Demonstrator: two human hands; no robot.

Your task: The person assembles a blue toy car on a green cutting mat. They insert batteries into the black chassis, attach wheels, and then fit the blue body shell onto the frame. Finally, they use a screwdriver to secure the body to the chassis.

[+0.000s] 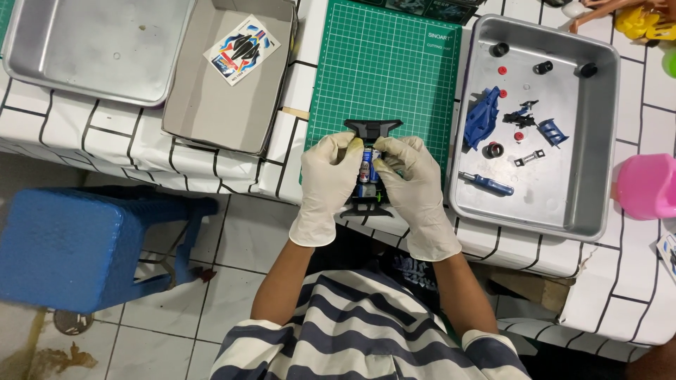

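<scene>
Seen from above, a person in a striped shirt sits at a table [296, 84] covered with a white cloth printed in black lines. Both hands wear pale gloves and meet at the near edge of a green cutting mat [394, 63] that lies mid-table.

Between them is a small black toy car chassis [371, 165], its broad front bumper pointing away from the person. The left hand [325, 184] grips the chassis from its left side and the right hand [414, 188] from its right, fingers curled closed on it, so the open top faces up. Both thumbs press toward a battery [367, 166] sitting lengthwise in the middle; this two-sided hold keeps the frame steady. A green part shows at the rear end, nearest the person.

At the right, a metal tray [598, 141] keeps loose pieces together: a blue car body [482, 116], a blue screwdriver [487, 183] near the tray's near left corner, small black wheels along the far edge, and red bits.

Towards the left, an open cardboard box [211, 112] holds a sticker sheet [241, 49]. An empty-looking second tray [84, 63] sits at the far left corner. A pink cup [644, 186] stands at the right edge. A blue stool [77, 246] is on the tiled floor below.
</scene>
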